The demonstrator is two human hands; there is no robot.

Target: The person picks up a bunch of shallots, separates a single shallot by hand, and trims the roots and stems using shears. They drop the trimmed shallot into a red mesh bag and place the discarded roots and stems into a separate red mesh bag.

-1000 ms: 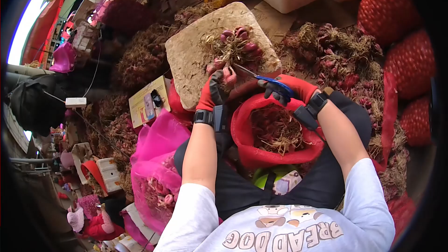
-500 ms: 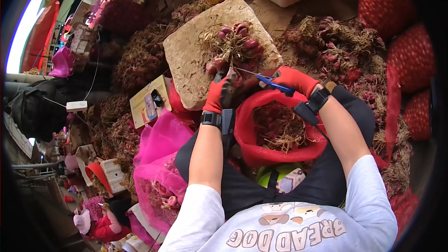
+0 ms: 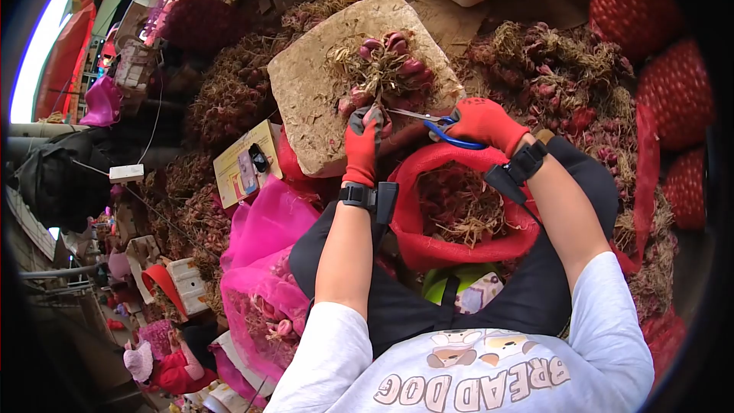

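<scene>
- Right now the right hand [image 3: 485, 124], in a red glove, is closed through the blue handles of a pair of scissors [image 3: 430, 122], the blades pointing toward nine o'clock and parted a little at the tips.
- Left hand [image 3: 362, 144], also red-gloved, is pinched shut on a shallot [image 3: 372, 116] at the near edge of the bunch, fingers curled over it; how much of the bulb it covers I cannot tell.
- Blade tips sit just beside that bulb, at the three o'clock side of the left fingers.
- Bunch of shallots [image 3: 384, 69], with dry roots and tops tangled in, lies on a worn stone-like block [image 3: 313, 92] at twelve o'clock from the hands.
- Below the hands, at six o'clock, a red mesh sack [image 3: 459, 210] stands open in the person's lap with trimmed roots and scraps inside.
- Pink mesh bag [image 3: 260, 260] holding bulbs sits at eight o'clock from the left wrist; heaps of untrimmed shallots [image 3: 550, 84] lie at two o'clock.
- Judged from this, the step in hand is trimming one bulb free of its roots or stalk.
- Next move likely calls for a steady pinch, blades closing clear of the gloved fingertips.
</scene>
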